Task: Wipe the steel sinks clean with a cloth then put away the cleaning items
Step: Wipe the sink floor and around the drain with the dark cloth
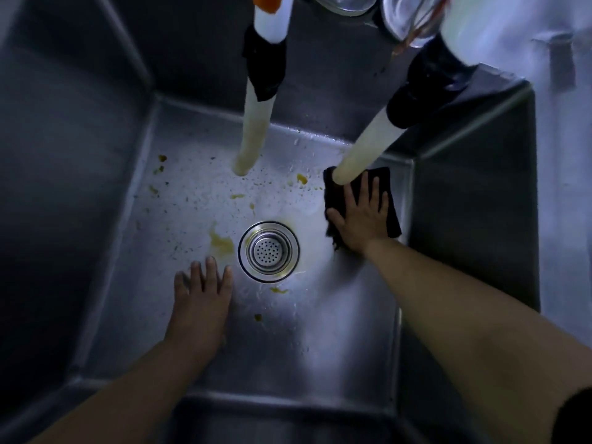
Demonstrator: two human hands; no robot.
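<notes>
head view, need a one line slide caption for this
Right hand presses a dark cloth flat on the steel sink floor beside the drain strainer; left hand rests open nearby.

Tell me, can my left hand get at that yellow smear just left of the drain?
Probably yes. The left hand lies flat on the sink floor, fingertips just short of the yellow smear beside the drain. Nothing sits between them; the right hand has the cloth.
</notes>
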